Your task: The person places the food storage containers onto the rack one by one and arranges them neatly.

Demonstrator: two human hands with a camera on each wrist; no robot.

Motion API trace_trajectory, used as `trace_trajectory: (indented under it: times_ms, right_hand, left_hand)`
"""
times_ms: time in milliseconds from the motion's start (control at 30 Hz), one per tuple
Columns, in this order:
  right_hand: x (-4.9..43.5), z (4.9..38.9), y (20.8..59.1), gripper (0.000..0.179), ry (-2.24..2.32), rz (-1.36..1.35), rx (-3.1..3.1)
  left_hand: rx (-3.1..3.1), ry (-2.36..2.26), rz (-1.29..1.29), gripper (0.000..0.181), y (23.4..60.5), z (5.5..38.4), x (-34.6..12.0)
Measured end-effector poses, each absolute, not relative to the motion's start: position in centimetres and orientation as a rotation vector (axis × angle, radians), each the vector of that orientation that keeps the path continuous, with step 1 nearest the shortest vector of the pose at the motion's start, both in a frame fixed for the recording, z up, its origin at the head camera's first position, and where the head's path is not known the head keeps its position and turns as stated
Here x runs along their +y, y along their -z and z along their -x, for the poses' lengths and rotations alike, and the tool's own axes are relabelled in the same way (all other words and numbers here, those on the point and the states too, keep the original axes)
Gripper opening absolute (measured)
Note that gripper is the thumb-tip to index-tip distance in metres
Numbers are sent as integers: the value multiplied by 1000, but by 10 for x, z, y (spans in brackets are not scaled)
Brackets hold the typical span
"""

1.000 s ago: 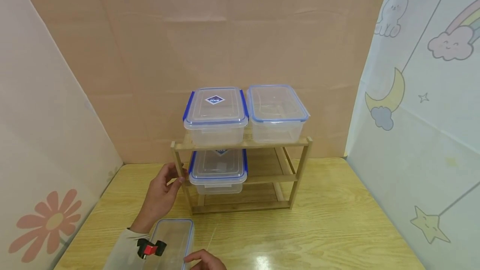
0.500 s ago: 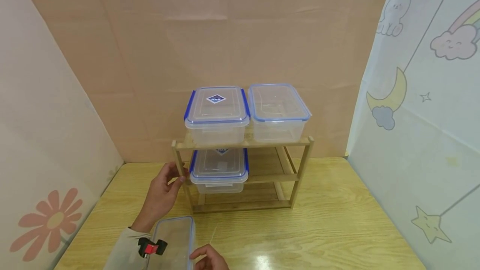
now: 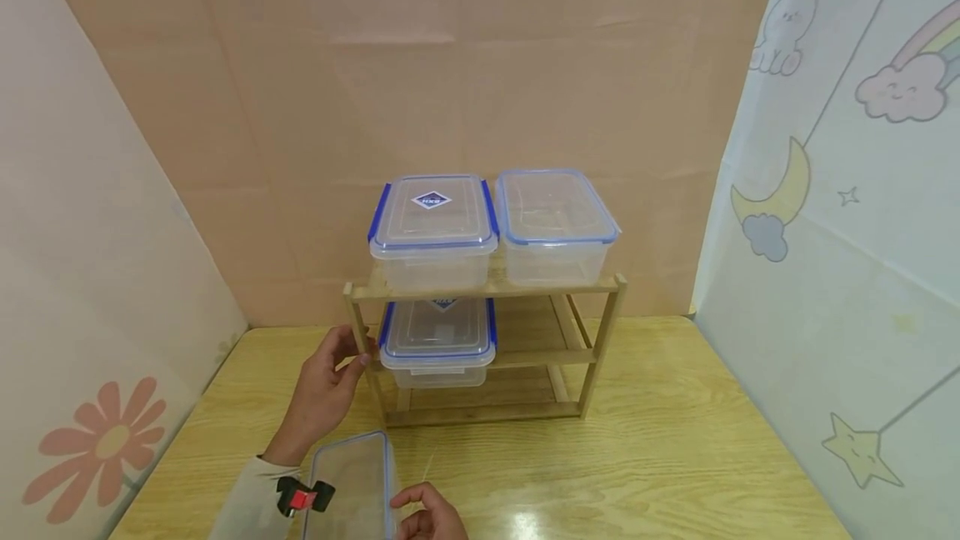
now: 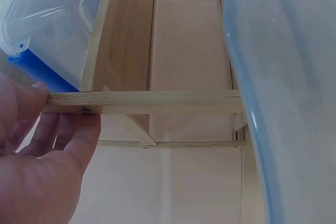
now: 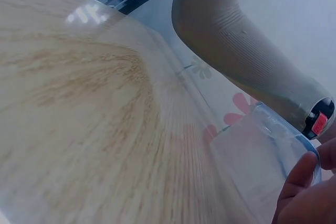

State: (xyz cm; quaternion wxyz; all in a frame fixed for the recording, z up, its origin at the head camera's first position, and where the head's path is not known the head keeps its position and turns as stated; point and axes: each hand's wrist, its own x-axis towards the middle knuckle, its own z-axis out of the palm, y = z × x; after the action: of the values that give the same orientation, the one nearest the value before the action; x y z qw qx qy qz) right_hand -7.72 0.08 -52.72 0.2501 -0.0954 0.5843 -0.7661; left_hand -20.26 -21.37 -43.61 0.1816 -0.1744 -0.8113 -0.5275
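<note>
My left hand [image 3: 322, 390] grips the left front post of a wooden rack [image 3: 540, 291]; the left wrist view shows thumb and fingers [image 4: 90, 129] on either side of the wood. Below that forearm, at the table's near left, is a clear plastic food container [image 3: 348, 482] with a blue-edged top, partly hidden by the sleeve and cut off by the frame. My right hand [image 3: 431, 515] pinches its right rim, and in the right wrist view the thumb [image 5: 299, 174] lies at the blue edge. Close to my left fingers, a lidded container [image 3: 438, 344] with dark blue clips sits on the middle shelf.
On the rack's top stand a labelled container with blue clips [image 3: 432, 223] and a light-blue-rimmed container [image 3: 557, 215], side by side. The wood-grain table [image 3: 675, 440] is bounded by a tan backdrop [image 3: 480, 65] and patterned side panels [image 3: 847, 273].
My right hand has moved a little to the right and up, and the low container has shifted with it, showing more of its right side. My left hand stays on the rack post.
</note>
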Motion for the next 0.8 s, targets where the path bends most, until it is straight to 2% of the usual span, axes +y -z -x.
trace_trajectory:
  times_ms: [233, 367, 800]
  right_hand:
    - [5, 86, 532, 49, 2142, 408, 1514]
    - [9, 82, 526, 41, 2114, 297, 1546]
    - [25, 79, 512, 48, 2134, 211, 1537]
  left_hand:
    - [-2293, 1479, 493, 33, 434, 202, -213]
    - [-2316, 1428, 494, 34, 436, 204, -214]
    - [-2335, 1432, 513, 33, 435, 204, -216]
